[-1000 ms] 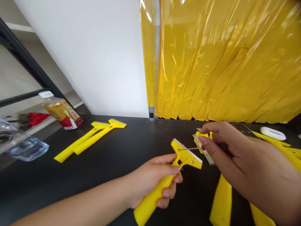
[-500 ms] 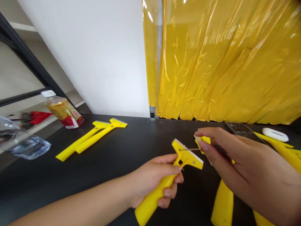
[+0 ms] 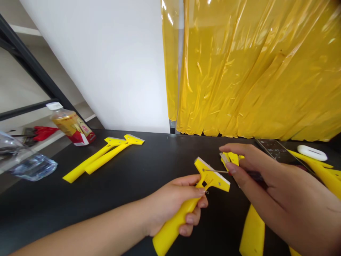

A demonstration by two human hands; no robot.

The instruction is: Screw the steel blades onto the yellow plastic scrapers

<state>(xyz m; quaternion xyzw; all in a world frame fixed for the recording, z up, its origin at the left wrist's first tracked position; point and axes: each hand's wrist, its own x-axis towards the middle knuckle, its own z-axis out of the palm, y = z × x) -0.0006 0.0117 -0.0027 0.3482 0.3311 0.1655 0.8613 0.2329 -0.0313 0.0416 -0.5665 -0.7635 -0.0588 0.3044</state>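
Observation:
My left hand is wrapped round the handle of a yellow scraper, its blade head tilted up to the right. In my right hand is a screwdriver, its thin shaft reaching left to the screw near the head's left end. Most of the screwdriver's handle is hidden in my fingers. Beyond and below the right hand lie other yellow scrapers, partly covered by it. Two more yellow scrapers lie side by side at the left on the black table.
A drink bottle with a white cap stands at the back left, near a clear plastic container. Yellow plastic strips hang behind the table. A phone and a white case lie at the back right.
The fingers of my right hand have shifted on the screwdriver, the index finger now straighter. My left hand and its scraper have hardly moved.

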